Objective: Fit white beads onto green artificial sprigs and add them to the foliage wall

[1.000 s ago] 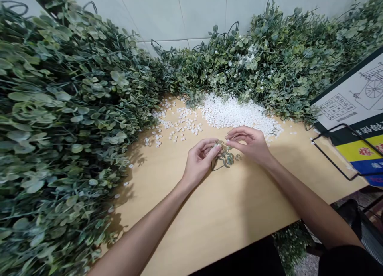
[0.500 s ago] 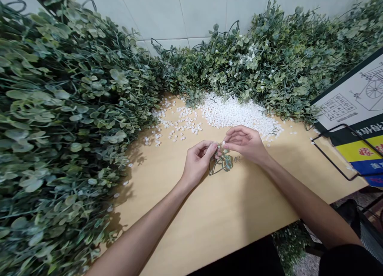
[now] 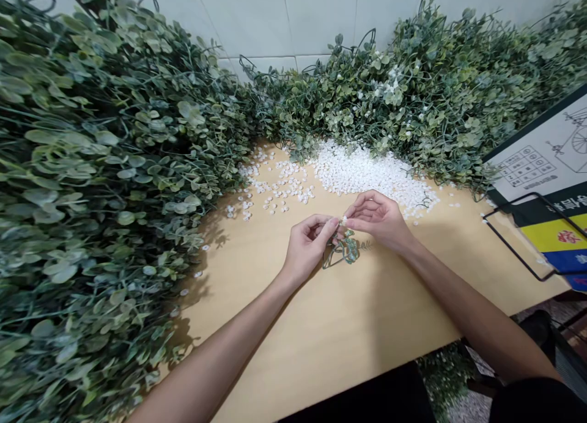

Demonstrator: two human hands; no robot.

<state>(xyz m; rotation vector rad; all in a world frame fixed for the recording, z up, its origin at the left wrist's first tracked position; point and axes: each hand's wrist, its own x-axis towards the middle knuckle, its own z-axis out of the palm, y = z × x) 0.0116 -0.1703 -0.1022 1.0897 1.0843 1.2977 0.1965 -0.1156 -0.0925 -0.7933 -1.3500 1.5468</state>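
1. Our left hand [image 3: 308, 246] grasps a small green sprig [image 3: 351, 250] between thumb and fingers, the fingers curled inward.
2. Our right hand [image 3: 378, 218] comes close beside it, thumb and fingertips pinching at a small white piece [image 3: 345, 219] by the upper end of the sprig. We cannot tell whether that piece is seated on a stem tip.
3. The sprig is over the middle of the tabletop [image 3: 293, 325], between our hands, its looped stem and leaves pointing towards the near edge. We cannot tell whether its lowest part touches the surface.
4. Beyond our hands, towards the far edge, a dense heap of white pieces [image 3: 362, 171] spreads out, its near side just past the right hand.
5. To the left of the heap lie loose white pieces [image 3: 287, 187], and a few more trail singly along the left edge.
6. Thick green foliage [image 3: 114, 184] covers the left edge, and a bank of leaves [image 3: 435, 99] dotted with white lines the far edge, before a pale tiled wall [image 3: 257, 19].
7. At the right edge we see a slanted printed panel [image 3: 527, 172], with a black wire frame [image 3: 513, 249] beside it.
8. Below the near edge we make out more greenery [image 3: 444, 380].
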